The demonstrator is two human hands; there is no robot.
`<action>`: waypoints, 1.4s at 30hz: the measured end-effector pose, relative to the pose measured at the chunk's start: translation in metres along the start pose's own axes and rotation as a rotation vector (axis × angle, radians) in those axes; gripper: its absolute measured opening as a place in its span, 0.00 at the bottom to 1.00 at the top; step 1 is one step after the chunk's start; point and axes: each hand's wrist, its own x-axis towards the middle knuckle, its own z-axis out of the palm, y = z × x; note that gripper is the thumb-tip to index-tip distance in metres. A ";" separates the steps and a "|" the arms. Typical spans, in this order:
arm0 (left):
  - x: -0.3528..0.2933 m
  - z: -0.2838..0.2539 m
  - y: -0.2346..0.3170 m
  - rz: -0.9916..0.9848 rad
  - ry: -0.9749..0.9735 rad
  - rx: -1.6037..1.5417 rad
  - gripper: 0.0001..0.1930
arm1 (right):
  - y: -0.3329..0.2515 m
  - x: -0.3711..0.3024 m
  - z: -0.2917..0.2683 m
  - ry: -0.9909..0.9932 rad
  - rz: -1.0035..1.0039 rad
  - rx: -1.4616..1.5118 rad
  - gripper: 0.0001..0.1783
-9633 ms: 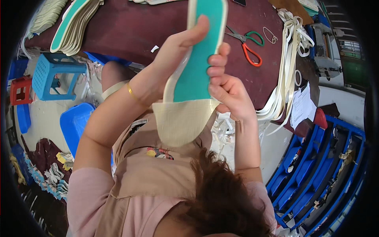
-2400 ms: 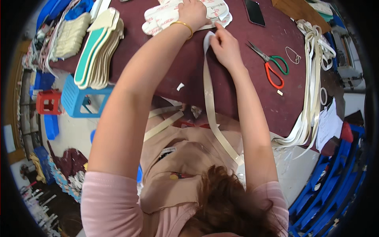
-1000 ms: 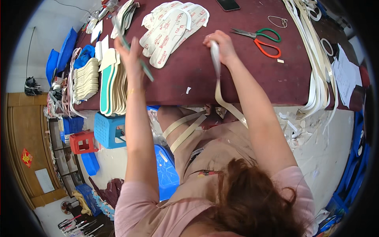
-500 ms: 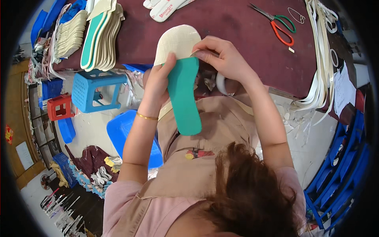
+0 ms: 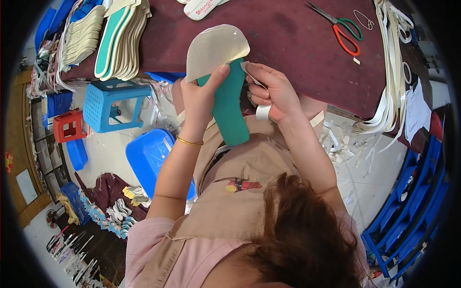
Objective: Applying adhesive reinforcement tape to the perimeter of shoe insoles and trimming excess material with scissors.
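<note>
Left hand (image 5: 198,98) pinching a green insole (image 5: 230,113) (cream at one end), right hand (image 5: 278,91) pinching a pale strip (image 5: 263,112)

Red lettering (image 5: 206,6) on a white insole (image 5: 195,13)

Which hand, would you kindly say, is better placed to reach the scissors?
Probably the right hand: it is nearer the scissors, though holding a pale strip; the left hand holds the green piece.
</note>
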 end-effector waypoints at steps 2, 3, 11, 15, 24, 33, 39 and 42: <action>-0.003 -0.001 0.001 0.031 -0.003 0.077 0.12 | -0.001 0.002 0.004 0.007 0.065 0.060 0.07; -0.004 0.000 0.003 0.065 -0.008 0.156 0.12 | -0.002 0.002 0.005 0.030 0.042 0.004 0.06; -0.006 0.010 -0.002 0.133 0.045 0.046 0.13 | -0.013 0.016 -0.007 -0.137 -0.791 -1.034 0.10; 0.002 0.025 0.010 0.063 0.130 -0.093 0.15 | 0.021 0.001 -0.012 -0.046 -0.446 -0.580 0.13; 0.022 0.026 0.021 -0.008 -0.176 0.067 0.16 | -0.024 0.006 0.004 -0.173 -0.324 -0.537 0.16; 0.009 0.022 0.013 -0.052 -0.101 -0.235 0.16 | -0.019 0.020 0.021 -0.045 -0.539 -0.564 0.12; 0.013 0.036 0.022 -0.026 -0.015 -0.296 0.22 | -0.005 0.007 0.014 -0.019 -0.612 -0.860 0.13; 0.023 0.029 0.010 -0.101 0.007 -0.275 0.23 | 0.025 -0.021 -0.024 0.066 -0.456 -0.810 0.11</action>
